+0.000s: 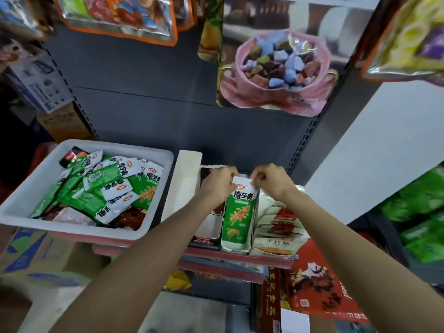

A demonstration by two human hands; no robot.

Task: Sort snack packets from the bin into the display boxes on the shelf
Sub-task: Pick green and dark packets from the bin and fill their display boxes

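A white bin on the left holds several green-and-white snack packets and a few dark red ones. On the shelf, a green-and-white snack packet lies on top of the middle display box. My left hand pinches the packet's top left corner. My right hand pinches its top right corner. Left of it stands a display box with red packets, mostly hidden by my left arm. To the right, a display box holds white-and-red packets.
A white box flap stands between the bin and the display boxes. Large snack bags hang above against the dark back panel. Cardboard cartons sit under the bin. A red package leans below the shelf at right.
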